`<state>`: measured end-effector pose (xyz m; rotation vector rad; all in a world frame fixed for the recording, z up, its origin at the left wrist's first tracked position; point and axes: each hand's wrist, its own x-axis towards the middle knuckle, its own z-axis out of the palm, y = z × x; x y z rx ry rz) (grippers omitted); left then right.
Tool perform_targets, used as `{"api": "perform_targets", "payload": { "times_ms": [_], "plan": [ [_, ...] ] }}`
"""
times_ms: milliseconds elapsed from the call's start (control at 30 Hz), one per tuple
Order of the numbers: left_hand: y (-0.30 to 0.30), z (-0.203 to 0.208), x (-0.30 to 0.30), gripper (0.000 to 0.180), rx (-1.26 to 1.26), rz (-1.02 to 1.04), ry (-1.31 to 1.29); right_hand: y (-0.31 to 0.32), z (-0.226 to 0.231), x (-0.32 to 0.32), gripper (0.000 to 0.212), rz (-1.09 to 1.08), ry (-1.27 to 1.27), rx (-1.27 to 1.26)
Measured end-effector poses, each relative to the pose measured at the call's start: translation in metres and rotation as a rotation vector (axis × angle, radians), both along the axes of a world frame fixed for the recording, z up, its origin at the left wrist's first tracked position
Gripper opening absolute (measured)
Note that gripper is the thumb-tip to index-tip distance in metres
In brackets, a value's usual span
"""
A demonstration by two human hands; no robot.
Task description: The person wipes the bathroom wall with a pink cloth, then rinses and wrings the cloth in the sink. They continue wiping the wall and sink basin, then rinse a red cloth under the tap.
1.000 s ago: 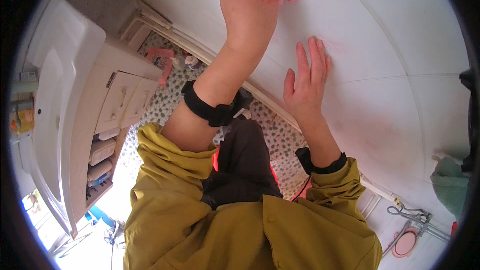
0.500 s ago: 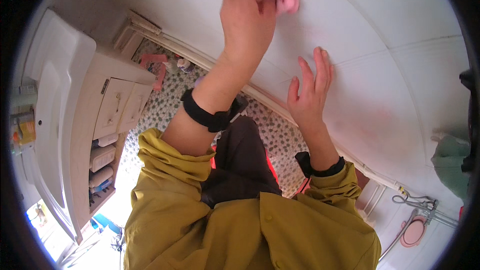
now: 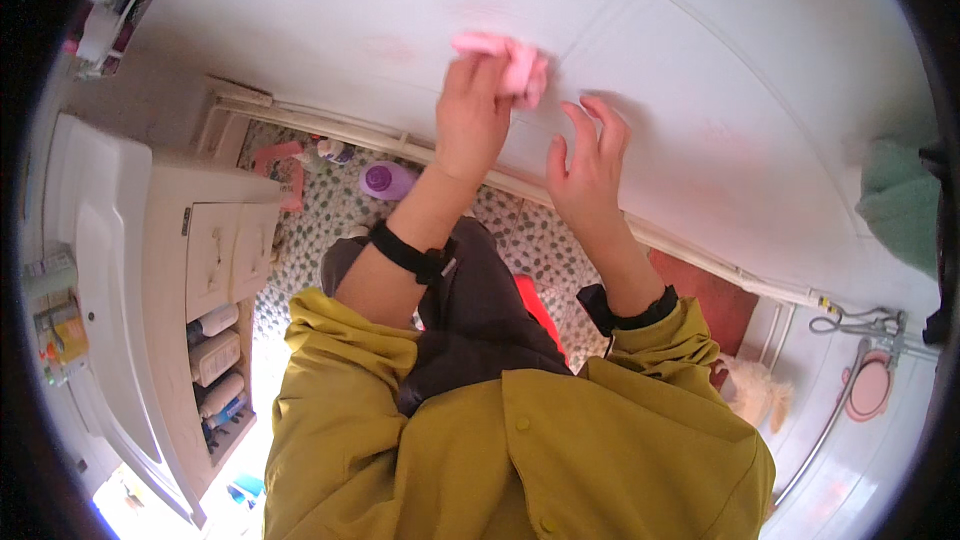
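My left hand (image 3: 474, 120) is closed round a crumpled pink cloth (image 3: 520, 72), which is against the white wall (image 3: 690, 50). My right hand (image 3: 592, 165) is a little to the right of it, holding nothing, with its fingers apart and slightly bent. Its fingertips are at the wall; whether they touch it I cannot tell. Faint pinkish smudges show on the wall around both hands. Black straps circle both of my forearms below rolled mustard sleeves.
At left stand a white washbasin (image 3: 105, 270) and a cabinet with bottles (image 3: 215, 355) on its open shelf. A purple container (image 3: 387, 180) is on the pebble-patterned floor by the wall's foot. A green cloth (image 3: 900, 205) hangs at right, above a shower fitting (image 3: 868, 325).
My left hand has come down the wall with the pink cloth. My right hand has shifted slightly left, its fingers more bent. The whole view has turned a little.
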<state>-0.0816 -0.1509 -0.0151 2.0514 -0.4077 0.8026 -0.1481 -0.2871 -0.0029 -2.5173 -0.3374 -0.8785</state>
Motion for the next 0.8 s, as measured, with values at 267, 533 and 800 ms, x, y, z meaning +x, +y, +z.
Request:
{"api": "perform_targets", "payload": {
  "times_ms": [267, 533, 800],
  "plan": [
    [-0.043, 0.073, 0.004, 0.041, -0.076, 0.074, -0.305, -0.034, 0.024, -0.020, 0.040, -0.059, -0.048, 0.138],
    [-0.074, -0.036, -0.036, 0.040, 0.073, -0.194, 0.107, -0.063, -0.006, -0.046, 0.044, -0.003, 0.230, 0.299],
    [-0.113, 0.074, -0.069, 0.035, -0.587, -0.645, 0.749, -0.089, 0.051, -0.050, 0.052, -0.012, -0.096, 0.224]
  ]
}}
